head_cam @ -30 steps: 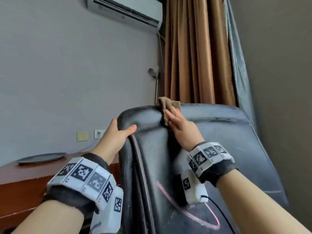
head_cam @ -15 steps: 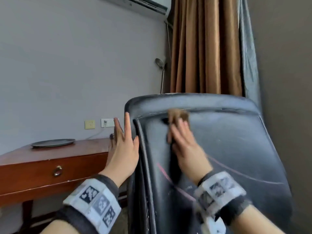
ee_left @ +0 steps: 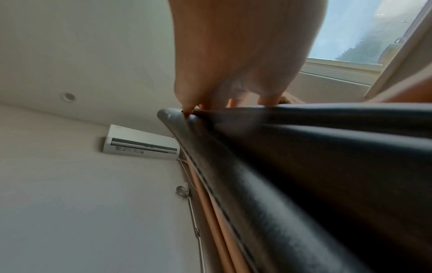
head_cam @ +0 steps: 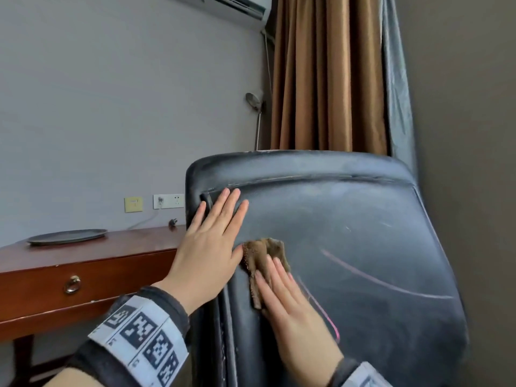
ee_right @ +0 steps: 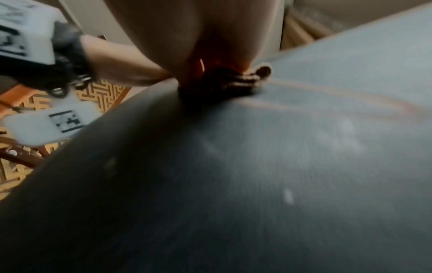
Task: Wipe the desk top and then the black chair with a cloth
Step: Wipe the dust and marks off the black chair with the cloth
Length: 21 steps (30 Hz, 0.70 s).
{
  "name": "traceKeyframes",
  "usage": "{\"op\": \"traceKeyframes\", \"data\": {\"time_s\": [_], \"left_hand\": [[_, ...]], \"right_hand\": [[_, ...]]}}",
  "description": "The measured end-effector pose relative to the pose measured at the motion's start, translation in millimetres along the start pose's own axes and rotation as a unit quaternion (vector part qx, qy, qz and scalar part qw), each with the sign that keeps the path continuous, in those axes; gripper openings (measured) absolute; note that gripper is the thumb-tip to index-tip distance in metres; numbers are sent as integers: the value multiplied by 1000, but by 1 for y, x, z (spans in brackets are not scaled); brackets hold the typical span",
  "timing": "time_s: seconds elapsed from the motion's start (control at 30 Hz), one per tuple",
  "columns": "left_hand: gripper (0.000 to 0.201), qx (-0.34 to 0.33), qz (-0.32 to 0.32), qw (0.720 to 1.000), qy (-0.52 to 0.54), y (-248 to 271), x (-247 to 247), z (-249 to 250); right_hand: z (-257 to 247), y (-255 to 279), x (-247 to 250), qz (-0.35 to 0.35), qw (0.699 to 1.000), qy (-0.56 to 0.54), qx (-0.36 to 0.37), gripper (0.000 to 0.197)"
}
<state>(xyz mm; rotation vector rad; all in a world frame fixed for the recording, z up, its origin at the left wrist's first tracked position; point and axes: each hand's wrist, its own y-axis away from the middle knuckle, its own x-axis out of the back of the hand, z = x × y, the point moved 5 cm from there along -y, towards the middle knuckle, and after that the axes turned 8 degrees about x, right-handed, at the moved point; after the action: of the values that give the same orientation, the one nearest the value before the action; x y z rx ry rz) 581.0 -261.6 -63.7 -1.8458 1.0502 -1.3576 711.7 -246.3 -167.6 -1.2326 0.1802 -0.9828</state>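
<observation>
The black chair [head_cam: 349,247] fills the middle and right of the head view, its dusty backrest facing me with pink marks across it. My left hand [head_cam: 212,241] lies flat with straight fingers on the backrest's upper left part, near the side seam. My right hand [head_cam: 282,297] presses a crumpled brown cloth [head_cam: 264,256] against the backrest with straight fingers, just right of the left hand. In the right wrist view the cloth [ee_right: 233,81] is bunched under the palm on the chair [ee_right: 257,166]. The left wrist view shows the chair's edge [ee_left: 304,166] under the left hand [ee_left: 233,55].
A reddish wooden desk [head_cam: 92,261] with a drawer stands at the left, carrying a dark round plate [head_cam: 67,236]. Brown curtains [head_cam: 326,74] hang behind the chair, a grey wall [head_cam: 469,163] stands close on the right, and an air conditioner [head_cam: 237,7] is mounted high.
My right hand has slid the cloth down from the top edge of the backrest to its middle. My left hand let go of the chair's top corner and now lies flat on the backrest.
</observation>
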Motion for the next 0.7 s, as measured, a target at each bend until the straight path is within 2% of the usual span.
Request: {"op": "traceKeyframes", "data": {"time_s": [0.03,0.07,0.13,0.2,0.23,0.33,0.4,0.47,0.53,0.6,0.7], "left_hand": [[63,-6,7,1000,-11,1,3,2],[63,-10,9,1000,-20,1,4,4],[62,-13,8,999,-37,1,2,7],[62,-11,10,999,-45,2,-1,8],[62,-11,13,999,-46,3,-2,7],[61,-6,22,998,-51,5,-4,5],[61,-2,24,998,-53,5,-3,6],[62,-2,27,998,-53,2,-3,8],[62,1,22,999,-50,2,-7,10],[62,4,27,998,-49,1,-8,10],[63,2,30,998,-54,0,-6,11]], "right_hand": [[11,2,3,-3,1000,7,10,51],[32,2,8,-2,1000,11,-11,53],[74,-2,19,26,994,13,-107,55],[69,-4,12,50,983,-6,-176,62],[46,-3,5,48,984,-18,-171,62],[-21,10,-5,7,993,-95,-63,59],[-5,12,6,-24,995,-96,-31,70],[35,11,13,-34,995,-59,-74,73],[58,5,18,-26,990,-22,-139,67],[42,-2,18,-10,984,-2,-180,55],[-5,-4,15,8,985,11,-169,41]]}}
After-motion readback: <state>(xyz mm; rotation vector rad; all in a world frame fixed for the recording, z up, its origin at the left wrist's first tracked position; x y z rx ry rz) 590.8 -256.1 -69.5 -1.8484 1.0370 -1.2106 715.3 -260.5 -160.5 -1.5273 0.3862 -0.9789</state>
